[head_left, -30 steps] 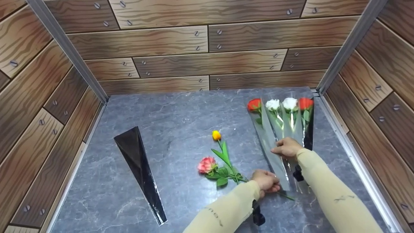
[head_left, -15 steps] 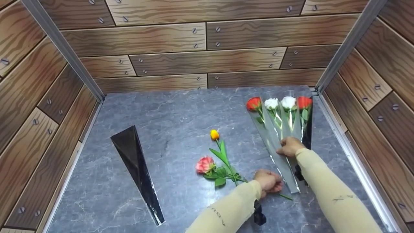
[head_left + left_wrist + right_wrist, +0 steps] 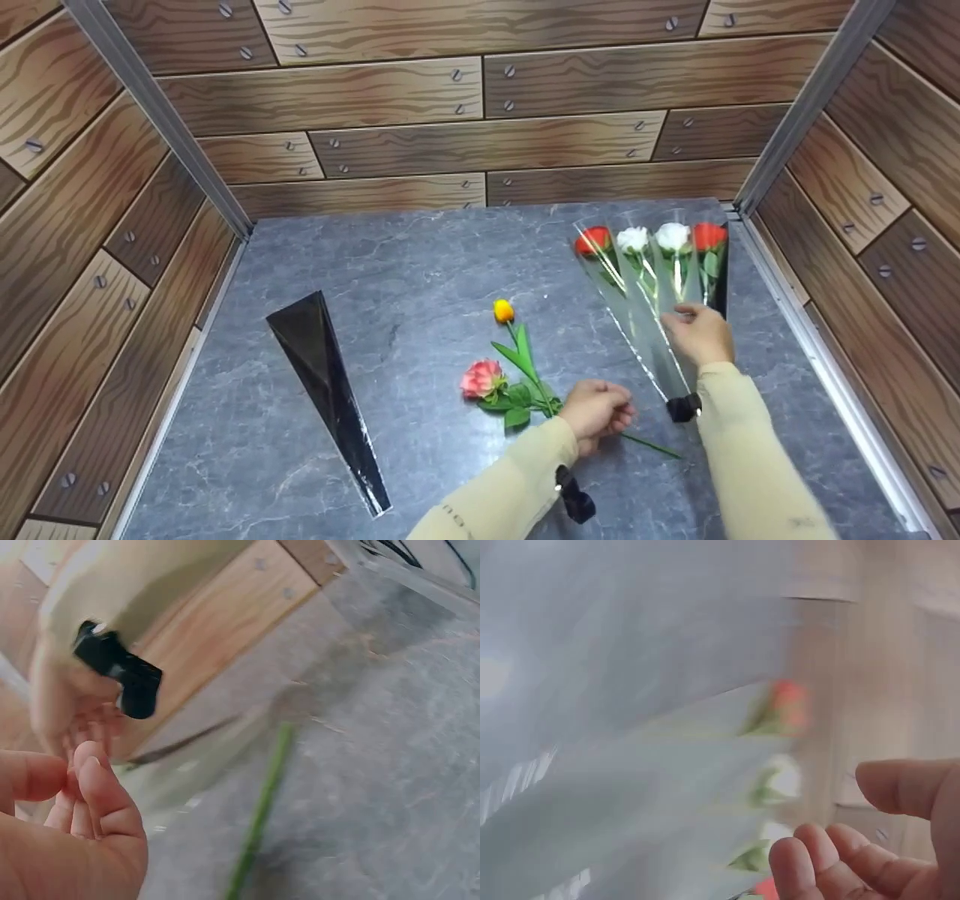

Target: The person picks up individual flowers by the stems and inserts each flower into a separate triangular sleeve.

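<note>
My left hand (image 3: 594,409) hovers over the long green stem (image 3: 652,446) of a pink rose (image 3: 481,379). In the left wrist view its fingers are loosely bent with nothing between them, and the stem (image 3: 262,802) is apart from it. A yellow tulip (image 3: 503,311) lies across the rose's stem. My right hand (image 3: 703,335) is over the row of wrapped flowers; the right wrist view shows its thumb and fingers apart, holding nothing. Left of it lies a clear sleeve (image 3: 626,319) with a red rose (image 3: 592,241) inside.
Two white roses (image 3: 673,238) and another red rose (image 3: 709,237) lie in sleeves alongside, at the right. A black-backed flower sleeve (image 3: 322,375) lies at the left on the grey marbled table (image 3: 420,277). Wood-patterned walls (image 3: 390,150) enclose the back and sides.
My right hand has let go of the leftmost sleeve and moved right. That sleeve's lower end has shifted right against its neighbour. My left hand has drawn left, uncovering more stem.
</note>
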### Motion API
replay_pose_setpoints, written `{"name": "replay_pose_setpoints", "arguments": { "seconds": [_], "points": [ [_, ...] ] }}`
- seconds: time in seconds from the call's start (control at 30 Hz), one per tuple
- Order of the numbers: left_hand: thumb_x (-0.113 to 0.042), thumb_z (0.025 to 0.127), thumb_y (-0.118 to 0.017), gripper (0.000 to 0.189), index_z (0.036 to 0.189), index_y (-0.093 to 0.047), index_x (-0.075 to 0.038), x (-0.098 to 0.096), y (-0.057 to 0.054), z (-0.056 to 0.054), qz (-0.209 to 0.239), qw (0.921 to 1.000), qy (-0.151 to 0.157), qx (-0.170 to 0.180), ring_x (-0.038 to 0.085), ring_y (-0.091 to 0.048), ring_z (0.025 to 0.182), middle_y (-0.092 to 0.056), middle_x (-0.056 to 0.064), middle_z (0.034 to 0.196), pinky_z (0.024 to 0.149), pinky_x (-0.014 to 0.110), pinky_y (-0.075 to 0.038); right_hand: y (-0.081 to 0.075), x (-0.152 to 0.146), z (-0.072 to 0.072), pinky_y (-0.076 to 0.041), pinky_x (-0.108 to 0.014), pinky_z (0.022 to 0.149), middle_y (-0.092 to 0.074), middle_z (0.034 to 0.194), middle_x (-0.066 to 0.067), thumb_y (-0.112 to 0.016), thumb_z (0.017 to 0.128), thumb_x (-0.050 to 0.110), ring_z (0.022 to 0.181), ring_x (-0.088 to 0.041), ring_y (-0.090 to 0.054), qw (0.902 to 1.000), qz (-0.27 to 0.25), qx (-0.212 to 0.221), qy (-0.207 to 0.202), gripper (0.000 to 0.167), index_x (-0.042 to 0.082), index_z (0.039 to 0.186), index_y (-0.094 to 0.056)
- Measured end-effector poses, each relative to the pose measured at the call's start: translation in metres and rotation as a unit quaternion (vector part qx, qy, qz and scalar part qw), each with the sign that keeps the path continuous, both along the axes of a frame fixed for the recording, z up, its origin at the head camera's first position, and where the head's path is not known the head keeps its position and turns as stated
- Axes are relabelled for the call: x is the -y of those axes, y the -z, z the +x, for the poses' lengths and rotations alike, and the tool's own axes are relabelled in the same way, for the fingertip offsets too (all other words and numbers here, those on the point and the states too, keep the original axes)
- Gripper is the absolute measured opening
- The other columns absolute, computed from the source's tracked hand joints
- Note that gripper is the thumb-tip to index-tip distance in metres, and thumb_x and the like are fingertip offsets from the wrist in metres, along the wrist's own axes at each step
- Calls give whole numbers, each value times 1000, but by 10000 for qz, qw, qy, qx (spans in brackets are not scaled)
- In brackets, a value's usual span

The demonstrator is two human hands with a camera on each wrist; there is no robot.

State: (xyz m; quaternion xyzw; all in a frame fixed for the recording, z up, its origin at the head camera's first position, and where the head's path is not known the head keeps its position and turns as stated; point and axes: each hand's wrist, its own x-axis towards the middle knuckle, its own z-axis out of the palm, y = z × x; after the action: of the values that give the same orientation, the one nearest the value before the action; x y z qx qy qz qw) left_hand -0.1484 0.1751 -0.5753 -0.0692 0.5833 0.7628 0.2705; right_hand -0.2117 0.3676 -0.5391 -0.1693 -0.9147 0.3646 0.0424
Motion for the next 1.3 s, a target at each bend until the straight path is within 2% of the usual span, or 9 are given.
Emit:
{"name": "replay_pose_setpoints", "arguments": {
  "seconds": [0.2, 0.37, 0.47, 0.63, 0.7, 0.77, 0.9, 1.13, 1.3],
  "points": [
    [-10, 89, -63, 11, 95, -67, -1, 60, -28, -16, -603, 9926, 21, -1052, 13, -57, 60, -63, 6, 75, 54, 23, -48, -9, 11, 29, -45, -16, 69, -67, 100, -13, -65, 92, 27, 73, 1, -59, 9911, -1125, -558, 440, 44, -5, 122, -60],
    [-15, 91, -64, 19, 102, -66, 1, 142, -40, -30, -1388, 9719, -562, -1815, 25, -63, 74, -66, 12, 86, 67, 33, -53, -3, 12, 53, -45, -15, 71, -65, 88, 3, -64, 93, 25, 74, 1, -61, 9780, -1861, -621, 707, 43, -5, 124, -57],
    [-12, 90, -65, 16, 99, -67, 1, 191, -34, -37, -2344, 9333, -1122, -2477, 28, -63, 81, -67, 13, 88, 73, 38, -52, 3, 9, 64, -45, -16, 71, -63, 86, 6, -63, 94, 24, 76, -2, -63, 9743, -1986, -632, 856, 42, -4, 124, -56],
    [-14, 86, -68, 11, 92, -71, -5, 260, -7, -37, -4610, 8189, -1605, -3017, 25, -64, 80, -69, 8, 85, 75, 40, -50, 17, 4, 79, -44, -18, 68, -64, 87, 3, -62, 94, 30, 76, -3, -61, 9824, -1584, -404, 901, 43, -2, 123, -58],
    [-17, 85, -68, 16, 96, -70, -5, 283, 5, -32, -5158, 7923, -1520, -2883, 30, -64, 86, -68, 11, 90, 78, 44, -49, 23, 3, 84, -44, -19, 68, -65, 89, 0, -61, 94, 32, 76, -4, -60, 9860, -1404, -299, 847, 43, 0, 123, -59],
    [-18, 84, -68, 25, 102, -68, -1, 303, 17, -26, -5531, 7752, -1458, -2680, 37, -62, 92, -66, 17, 96, 81, 48, -47, 28, 3, 89, -44, -19, 68, -66, 91, -3, -60, 94, 32, 76, -3, -60, 9888, -1263, -263, 745, 43, -1, 122, -60],
    [-21, 84, -69, 43, 117, -61, 5, 332, 34, -11, -5908, 7624, -1465, -2195, 47, -54, 101, -58, 30, 107, 86, 54, -43, 38, 3, 97, -44, -18, 68, -67, 93, -7, -60, 95, 30, 74, 0, -58, 9904, -1167, -224, 701, 41, -2, 121, -60],
    [-30, 82, -71, 67, 129, -48, 11, 355, 52, 10, -6193, 7591, -1092, -1682, 51, -45, 109, -48, 37, 115, 92, 57, -37, 52, 3, 111, -45, -19, 64, -66, 87, -4, -62, 94, 26, 71, -2, -56, 9914, -1088, -103, 726, 39, -4, 118, -62],
    [-31, 81, -72, 70, 130, -47, 13, 357, 58, 18, -6239, 7570, -1155, -1559, 55, -39, 114, -41, 41, 121, 91, 61, -36, 54, 0, 119, -45, -22, 63, -66, 88, -4, -62, 94, 28, 72, -5, -58, 9917, -1086, 4, 692, 41, -4, 120, -61]
  ]
}}
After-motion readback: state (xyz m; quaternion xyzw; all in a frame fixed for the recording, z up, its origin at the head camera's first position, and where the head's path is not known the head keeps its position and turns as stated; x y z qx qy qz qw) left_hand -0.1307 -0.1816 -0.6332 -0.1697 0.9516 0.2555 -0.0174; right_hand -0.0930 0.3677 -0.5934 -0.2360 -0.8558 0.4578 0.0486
